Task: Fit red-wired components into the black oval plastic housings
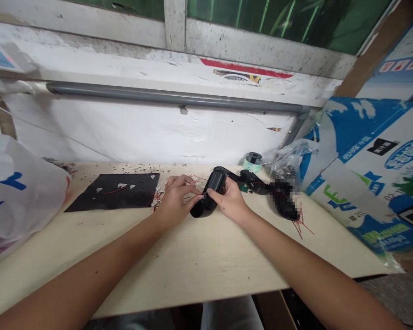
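A glossy black plastic housing (pixel 206 205) with a ribbed upper section is held above the table, tilted. My right hand (pixel 233 201) grips its right side, with the thumb over the front. From the left, my left hand (pixel 176 199) pinches thumb and forefinger together at a small spot on the housing's edge. What sits between those fingertips is too small to make out. Behind my left hand lie several small white parts with red wires (pixel 156 198). More black parts (pixel 256 182) rest just right of the housing.
A black sheet (pixel 113 195) carries a few white parts. At the right are a dark, partly pixelated bundle (pixel 284 201) with red wires, a roll of tape (pixel 252 162) and a clear bag (pixel 285 167). A white bag (pixel 24 197) and a blue-white carton (pixel 375 169) flank the table (pixel 179 270).
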Available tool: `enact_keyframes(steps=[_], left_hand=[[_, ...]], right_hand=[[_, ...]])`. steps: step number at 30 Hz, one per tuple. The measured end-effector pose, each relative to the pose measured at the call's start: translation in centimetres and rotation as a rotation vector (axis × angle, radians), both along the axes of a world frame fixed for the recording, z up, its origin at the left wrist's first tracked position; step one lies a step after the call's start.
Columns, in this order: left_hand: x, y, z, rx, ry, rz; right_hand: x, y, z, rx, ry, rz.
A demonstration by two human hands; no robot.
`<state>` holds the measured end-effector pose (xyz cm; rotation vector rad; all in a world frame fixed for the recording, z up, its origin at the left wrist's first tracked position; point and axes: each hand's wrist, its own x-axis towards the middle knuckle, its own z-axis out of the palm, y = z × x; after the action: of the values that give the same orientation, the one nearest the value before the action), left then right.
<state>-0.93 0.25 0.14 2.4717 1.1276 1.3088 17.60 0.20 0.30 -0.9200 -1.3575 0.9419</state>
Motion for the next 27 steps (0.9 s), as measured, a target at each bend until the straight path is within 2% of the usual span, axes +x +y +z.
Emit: enact_keyframes(steps=[8, 14, 20, 27], left_hand=[[0.3, -0.6, 0.3, -0.103, -0.027, -0.065], [0.3, -0.6, 0.2, -0.083, -0.021, -0.034], [0.2, -0.5, 0.2, 0.018, -0.026, 0.021], [0.2, -0.3, 0.1, -0.026, -0.023, 0.014]], right_hand=[[0.1, 0.0, 0.0, 0.027, -0.003, -0.010], [0.1, 0.0, 0.4, 0.023, 0.048, -0.001], [0.1, 0.0, 0.4, 0.020, 0.050, -0.004], [0.2, -0.3, 0.9, 0.006, 0.059, -0.016]])
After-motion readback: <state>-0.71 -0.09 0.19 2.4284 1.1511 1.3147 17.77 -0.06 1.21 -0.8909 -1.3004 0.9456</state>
